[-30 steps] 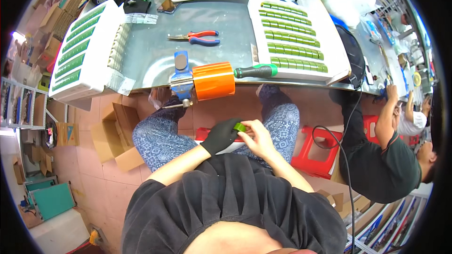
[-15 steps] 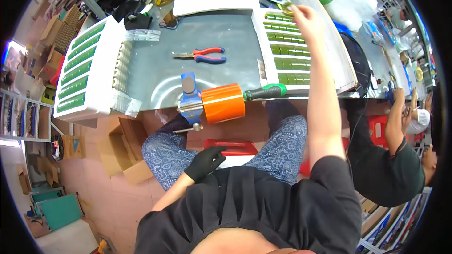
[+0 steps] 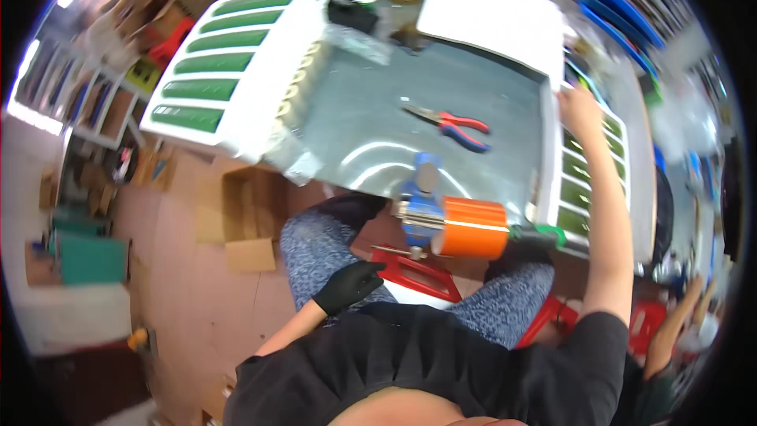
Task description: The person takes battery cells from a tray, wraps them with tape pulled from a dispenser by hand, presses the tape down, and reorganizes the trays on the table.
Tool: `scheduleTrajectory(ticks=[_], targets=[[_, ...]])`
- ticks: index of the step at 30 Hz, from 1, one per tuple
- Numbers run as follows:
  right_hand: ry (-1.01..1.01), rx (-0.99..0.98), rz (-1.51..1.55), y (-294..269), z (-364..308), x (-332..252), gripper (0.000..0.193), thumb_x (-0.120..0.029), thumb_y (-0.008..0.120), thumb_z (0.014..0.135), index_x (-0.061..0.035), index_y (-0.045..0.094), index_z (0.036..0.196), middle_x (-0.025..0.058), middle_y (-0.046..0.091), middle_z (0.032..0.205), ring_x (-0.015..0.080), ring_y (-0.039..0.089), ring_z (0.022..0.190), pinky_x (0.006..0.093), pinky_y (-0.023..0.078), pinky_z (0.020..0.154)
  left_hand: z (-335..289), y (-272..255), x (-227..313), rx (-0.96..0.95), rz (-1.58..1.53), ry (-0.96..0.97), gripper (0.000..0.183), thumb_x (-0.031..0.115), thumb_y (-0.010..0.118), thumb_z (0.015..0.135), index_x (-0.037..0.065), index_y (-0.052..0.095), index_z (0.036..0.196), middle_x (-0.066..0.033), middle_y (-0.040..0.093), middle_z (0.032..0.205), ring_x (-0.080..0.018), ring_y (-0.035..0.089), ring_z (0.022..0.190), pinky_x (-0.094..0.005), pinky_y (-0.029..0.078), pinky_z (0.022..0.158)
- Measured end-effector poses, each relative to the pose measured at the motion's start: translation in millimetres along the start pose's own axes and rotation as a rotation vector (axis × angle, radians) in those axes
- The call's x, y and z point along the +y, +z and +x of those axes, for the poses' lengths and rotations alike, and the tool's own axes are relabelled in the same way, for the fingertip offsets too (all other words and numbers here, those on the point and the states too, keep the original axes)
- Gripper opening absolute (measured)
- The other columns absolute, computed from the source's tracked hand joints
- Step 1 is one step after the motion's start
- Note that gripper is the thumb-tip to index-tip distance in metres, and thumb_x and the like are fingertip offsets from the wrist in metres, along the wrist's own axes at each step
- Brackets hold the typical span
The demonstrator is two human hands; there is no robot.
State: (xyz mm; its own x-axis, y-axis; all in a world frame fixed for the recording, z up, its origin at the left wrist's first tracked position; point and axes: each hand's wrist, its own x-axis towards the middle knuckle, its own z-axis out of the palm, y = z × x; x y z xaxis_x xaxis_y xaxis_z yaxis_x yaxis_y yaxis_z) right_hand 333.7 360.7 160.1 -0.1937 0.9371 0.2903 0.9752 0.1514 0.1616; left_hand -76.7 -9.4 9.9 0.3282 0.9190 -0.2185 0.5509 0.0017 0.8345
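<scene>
My right hand [image 3: 581, 113], bare and slightly blurred, is at the far end of the right white foam tray [image 3: 554, 181], which holds rows of green pieces [image 3: 576, 195]. Its fingers are curled together; what they hold, if anything, is hidden. My left hand [image 3: 347, 287], in a black glove, lies loosely over my thigh, fingers stretched out and holding nothing. At the table's near edge stands a small blue vise [image 3: 424, 193] with an orange cylinder [image 3: 475, 227] beside it. A green-and-black handle [image 3: 538, 236] sticks out from the cylinder's right. Red-and-blue pliers [image 3: 456, 128] lie on the table.
Another white foam tray [image 3: 272, 71] with green strips stands on the left. A white foam board [image 3: 490, 22] lies at the back. Below are a cardboard box [image 3: 251, 209] and a red stool [image 3: 418, 274]. A co-worker's arm [image 3: 672, 327] shows at the right.
The view has turned, so the table and its things appear farther right. My right hand has come from beyond the tray's far end closer to its edge. My left hand stays on my lap.
</scene>
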Motion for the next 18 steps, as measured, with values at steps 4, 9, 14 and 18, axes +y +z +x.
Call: scheduleTrajectory(ticks=[4, 9, 14, 18], targets=[[-0.085, -0.128, 0.238, -17.6, -0.4, 6.6, 0.034, -0.030, 0.055, 0.089, 0.0015, 0.067, 0.087, 0.0202, 0.060, 0.098, 0.0376, 0.058, 0.094, 0.0460, 0.046, 0.081, -28.2, -55.9, -8.9, 0.083, -0.564, -0.105, 0.035, 0.015, 0.060, 0.092, -0.002, 0.055, 0.122, -0.0098, 0.064, 0.100, -0.0162, 0.061, 0.091, -0.0320, 0.049, 0.081], [-0.189, -0.002, 0.251, -70.4, 2.0, -38.2, 0.032, -0.030, 0.059, 0.087, 0.0009, 0.066, 0.092, 0.0179, 0.062, 0.097, 0.0347, 0.061, 0.091, 0.0408, 0.047, 0.079, -85.5, -187.1, -8.3, 0.884, -0.444, -0.047, 0.013, 0.007, 0.051, 0.090, -0.001, 0.061, 0.092, -0.0086, 0.061, 0.089, -0.0169, 0.060, 0.082, -0.0285, 0.049, 0.077], [-0.403, -0.214, 0.698, -132.3, 30.7, -159.8, 0.034, -0.033, 0.060, 0.087, -0.0012, 0.066, 0.099, 0.0136, 0.067, 0.087, 0.0231, 0.064, 0.080, 0.0337, 0.049, 0.074, -79.0, -317.4, -26.9, 1.670, 0.296, 0.114, 0.027, 0.013, 0.062, 0.090, -0.003, 0.058, 0.111, -0.0130, 0.061, 0.103, -0.0227, 0.058, 0.095, -0.0333, 0.046, 0.085], [-0.145, -0.708, 1.130, -152.6, 47.9, -268.4, 0.047, -0.047, 0.054, 0.092, -0.0065, 0.059, 0.115, 0.0036, 0.062, 0.098, 0.0142, 0.061, 0.077, 0.0286, 0.049, 0.070, -36.5, -371.5, -12.4, 1.474, 0.768, 0.298, 0.037, 0.021, 0.071, 0.082, 0.000, 0.060, 0.110, -0.0181, 0.061, 0.103, -0.0327, 0.057, 0.098, -0.0402, 0.045, 0.087]])
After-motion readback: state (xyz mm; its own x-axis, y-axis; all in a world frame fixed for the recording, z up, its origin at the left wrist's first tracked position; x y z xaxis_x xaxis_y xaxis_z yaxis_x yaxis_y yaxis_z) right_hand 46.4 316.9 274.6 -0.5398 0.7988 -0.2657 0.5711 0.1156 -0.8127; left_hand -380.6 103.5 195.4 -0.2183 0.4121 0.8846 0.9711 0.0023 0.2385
